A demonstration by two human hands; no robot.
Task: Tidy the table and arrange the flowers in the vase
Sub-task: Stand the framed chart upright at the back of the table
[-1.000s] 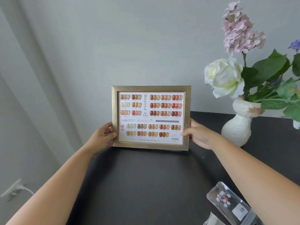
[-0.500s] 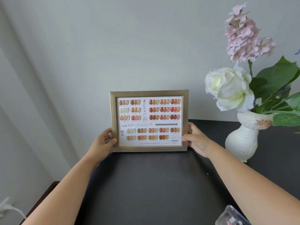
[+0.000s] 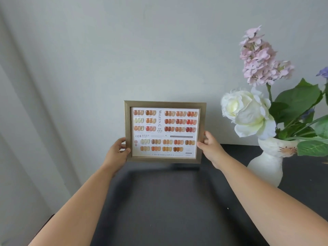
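A gold picture frame (image 3: pixel 164 103) with a nail-colour chart stands upright at the back of the black table (image 3: pixel 159 201), near the grey wall. My left hand (image 3: pixel 117 153) grips its lower left edge, and my right hand (image 3: pixel 211 148) grips its lower right edge. To the right stands a white vase (image 3: pixel 268 166) with a cat face. It holds a white rose (image 3: pixel 248 114), a pink hydrangea (image 3: pixel 262 57) and green leaves (image 3: pixel 300 98).
The grey wall (image 3: pixel 159 41) rises just behind the frame. A pale curtain (image 3: pixel 21 139) hangs at the left, beyond the table's left edge. A small purple flower (image 3: pixel 324 71) shows at the right border.
The view has tilted up, so the clear packet at the lower right has left the picture. The frame stays upright in both hands, now a bit further back toward the wall.
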